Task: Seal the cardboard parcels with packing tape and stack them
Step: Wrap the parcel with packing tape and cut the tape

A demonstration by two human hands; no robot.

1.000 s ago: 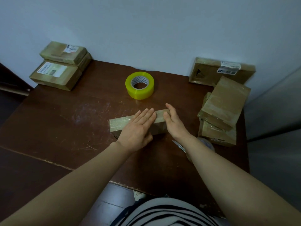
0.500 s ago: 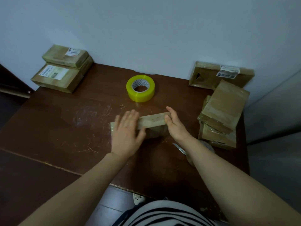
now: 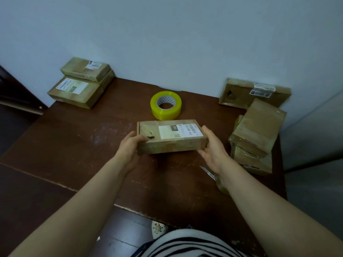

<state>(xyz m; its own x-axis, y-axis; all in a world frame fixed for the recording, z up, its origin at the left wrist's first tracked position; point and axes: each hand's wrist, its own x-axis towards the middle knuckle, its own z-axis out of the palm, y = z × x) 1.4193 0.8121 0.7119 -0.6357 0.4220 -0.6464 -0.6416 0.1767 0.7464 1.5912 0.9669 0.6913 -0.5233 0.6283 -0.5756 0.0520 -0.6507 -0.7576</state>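
A flat cardboard parcel [image 3: 168, 140] with a white shipping label on top is held between my two hands over the middle of the brown table [image 3: 78, 138]. My left hand [image 3: 130, 147] grips its left end, thumb on the top face. My right hand [image 3: 213, 151] holds the right end, fingers curled under it. A yellow roll of packing tape [image 3: 165, 105] lies flat just behind the parcel. Two taped parcels [image 3: 81, 84] are stacked at the back left corner.
A loose pile of cardboard parcels [image 3: 258, 134] sits at the right edge, with one more parcel [image 3: 254, 93] leaning against the white wall. A knife blade [image 3: 207, 170] and a clear tape roll lie under my right forearm.
The parcel stood on its edge under my hands; it has been turned label side up and lifted slightly. My left hand moved from its top to its left end.
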